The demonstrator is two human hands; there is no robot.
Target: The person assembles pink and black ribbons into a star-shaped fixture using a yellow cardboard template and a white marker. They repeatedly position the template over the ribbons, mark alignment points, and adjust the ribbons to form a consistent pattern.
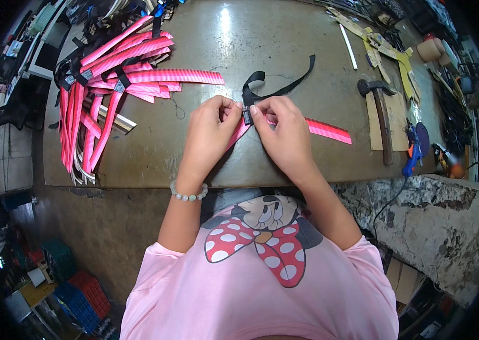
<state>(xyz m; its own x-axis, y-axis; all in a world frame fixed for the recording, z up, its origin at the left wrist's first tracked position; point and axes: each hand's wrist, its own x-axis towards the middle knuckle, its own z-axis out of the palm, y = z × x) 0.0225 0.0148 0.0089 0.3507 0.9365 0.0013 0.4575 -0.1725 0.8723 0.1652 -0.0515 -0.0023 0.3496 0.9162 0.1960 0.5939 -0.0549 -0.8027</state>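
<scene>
My left hand [210,127] and my right hand [282,133] meet over the table, thumbs and fingertips pinched around one pink ribbed strap [328,131]. One end of the strap sticks out to the right of my right hand; another part slants down beside my left hand. Between my thumbs a small dark label [247,118] shows where the pink strap joins a black strap [285,89]. That black strap loops up and trails off to the far right. My fingers partly cover the join.
A heap of similar pink straps [149,76] with black ends lies at left. On the right, a hammer [384,122] rests on cardboard [373,133], near yellow scraps [407,73], a white stick [348,46] and a blue glue gun [413,156] with a cable.
</scene>
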